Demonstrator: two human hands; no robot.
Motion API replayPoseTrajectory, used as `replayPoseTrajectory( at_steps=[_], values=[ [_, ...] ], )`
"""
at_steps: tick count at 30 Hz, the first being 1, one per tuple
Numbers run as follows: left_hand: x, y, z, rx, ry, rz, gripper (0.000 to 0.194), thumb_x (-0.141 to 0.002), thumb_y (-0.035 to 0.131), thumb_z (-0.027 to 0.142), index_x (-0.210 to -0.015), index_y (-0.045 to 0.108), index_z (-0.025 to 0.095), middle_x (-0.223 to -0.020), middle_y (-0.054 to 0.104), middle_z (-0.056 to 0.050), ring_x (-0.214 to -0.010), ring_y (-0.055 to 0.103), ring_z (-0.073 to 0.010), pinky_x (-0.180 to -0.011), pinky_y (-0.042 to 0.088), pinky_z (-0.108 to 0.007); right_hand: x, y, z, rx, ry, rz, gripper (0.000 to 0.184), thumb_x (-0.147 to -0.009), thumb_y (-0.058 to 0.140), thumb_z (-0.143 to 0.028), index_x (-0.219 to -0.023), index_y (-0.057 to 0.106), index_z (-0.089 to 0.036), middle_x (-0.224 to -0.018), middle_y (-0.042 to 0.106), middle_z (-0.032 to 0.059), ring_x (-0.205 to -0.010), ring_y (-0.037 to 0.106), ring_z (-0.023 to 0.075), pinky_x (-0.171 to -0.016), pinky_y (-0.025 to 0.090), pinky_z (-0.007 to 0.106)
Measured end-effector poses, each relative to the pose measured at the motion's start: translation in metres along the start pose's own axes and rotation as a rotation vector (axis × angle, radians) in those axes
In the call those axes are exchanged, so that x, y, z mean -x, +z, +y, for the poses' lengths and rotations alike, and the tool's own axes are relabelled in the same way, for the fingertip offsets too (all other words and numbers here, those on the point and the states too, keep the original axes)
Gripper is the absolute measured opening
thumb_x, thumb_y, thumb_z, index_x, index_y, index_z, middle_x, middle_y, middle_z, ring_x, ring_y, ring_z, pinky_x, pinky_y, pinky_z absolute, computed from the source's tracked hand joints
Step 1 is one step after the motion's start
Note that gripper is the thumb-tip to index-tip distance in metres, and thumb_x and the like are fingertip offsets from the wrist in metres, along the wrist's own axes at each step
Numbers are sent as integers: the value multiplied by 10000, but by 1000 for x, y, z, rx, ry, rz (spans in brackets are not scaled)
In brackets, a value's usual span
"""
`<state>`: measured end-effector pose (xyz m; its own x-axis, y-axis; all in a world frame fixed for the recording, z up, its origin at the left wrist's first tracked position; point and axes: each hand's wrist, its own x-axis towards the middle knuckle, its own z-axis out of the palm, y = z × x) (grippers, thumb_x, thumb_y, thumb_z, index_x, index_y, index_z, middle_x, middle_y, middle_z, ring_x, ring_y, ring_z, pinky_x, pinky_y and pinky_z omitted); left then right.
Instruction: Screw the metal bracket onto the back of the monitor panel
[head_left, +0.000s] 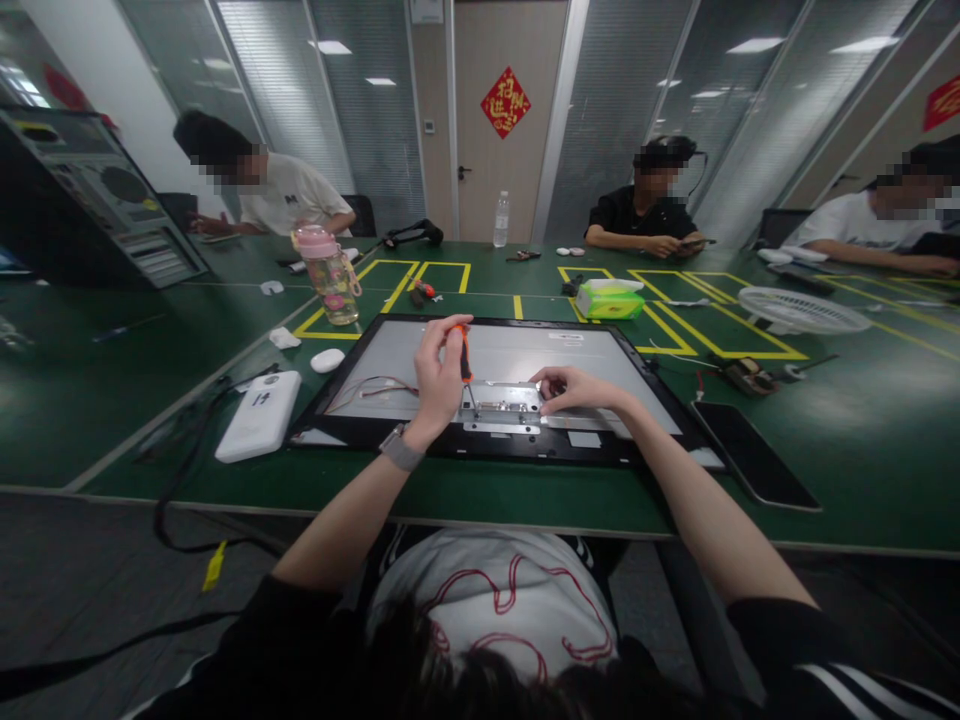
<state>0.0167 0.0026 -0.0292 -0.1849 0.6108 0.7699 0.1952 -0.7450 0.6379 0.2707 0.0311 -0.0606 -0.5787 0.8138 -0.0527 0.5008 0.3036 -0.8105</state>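
Observation:
My left hand (439, 372) is wrapped round the orange and black handle of a screwdriver (466, 355), whose shaft points down at a metal bracket (501, 400). The bracket sits on the back of a flat display panel (367, 370) with a black frame, lying on the green table. At the bracket's right end is my right hand (574, 388), fingers curled and touching its edge; whether they pinch anything small is hidden. Thin wires (375, 385) run across the panel left of the bracket.
A white power bank (259, 415) and white mouse-shaped case (327, 360) lie left of the panel; a phone (754, 455) lies right. Behind stand a pink-lidded bottle (328, 280), tissue pack (611, 299) and water bottle (501, 220). Several people sit across the table (450, 490).

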Motion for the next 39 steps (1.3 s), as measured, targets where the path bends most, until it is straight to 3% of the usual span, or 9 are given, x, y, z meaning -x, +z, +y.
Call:
replayPoseTrajectory(
  at_steps=[4, 11, 18, 24, 28, 31, 39],
  values=[
    [0, 1, 2, -47, 22, 15, 196, -902, 544, 378, -958, 662, 232, -932, 583, -41, -809, 583, -143, -733, 492, -287, 0, 0, 0, -1, 1, -5, 609, -611, 798, -459, -1094, 599, -146, -696, 530, -40, -658, 494, 132, -637, 369, 280],
    [0, 0, 3, 38, -31, -11, 296, -985, 358, 329, -1037, 625, 212, -841, 631, -37, -813, 603, -145, -759, 482, -294, 1, 0, -1, 12, 11, 1, 607, -606, 795, -473, -1084, 602, -152, -684, 523, -41, -643, 483, 128, -625, 366, 274],
    [-1, 0, 5, -92, 78, -11, 156, -891, 575, 331, -966, 674, 237, -926, 572, -37, -834, 556, -144, -797, 458, -297, 0, 0, 1, 13, 11, 11, 610, -599, 800, -479, -1080, 604, -159, -699, 532, -37, -659, 493, 134, -635, 371, 278],
    [0, 1, 0, 33, -64, -82, 310, -971, 390, 390, -1123, 614, 238, -881, 637, -36, -665, 555, -121, -649, 470, -273, 0, 0, 2, 6, 4, 8, 618, -609, 800, -467, -1092, 599, -140, -700, 538, -39, -657, 505, 135, -652, 373, 290],
    [0, 1, 3, -10, 9, -93, 240, -920, 511, 391, -1051, 655, 250, -965, 590, -42, -823, 562, -139, -770, 476, -288, -1, 0, 3, 3, -1, 9, 606, -606, 801, -463, -1081, 601, -143, -690, 531, -43, -651, 495, 132, -639, 369, 285],
    [0, 1, 5, -56, 44, -90, 199, -878, 589, 372, -1015, 667, 249, -931, 551, -30, -810, 542, -134, -796, 462, -290, -1, 0, 2, 3, 2, 7, 603, -601, 801, -464, -1077, 604, -149, -691, 530, -42, -652, 491, 132, -635, 366, 282],
    [-1, 0, 1, 6, -43, -51, 300, -977, 369, 342, -1030, 638, 222, -857, 623, -31, -776, 573, -142, -734, 460, -282, 0, 0, -1, -17, 12, 2, 612, -605, 801, -439, -1089, 583, -134, -689, 526, -43, -643, 487, 127, -641, 364, 281]
  ],
)
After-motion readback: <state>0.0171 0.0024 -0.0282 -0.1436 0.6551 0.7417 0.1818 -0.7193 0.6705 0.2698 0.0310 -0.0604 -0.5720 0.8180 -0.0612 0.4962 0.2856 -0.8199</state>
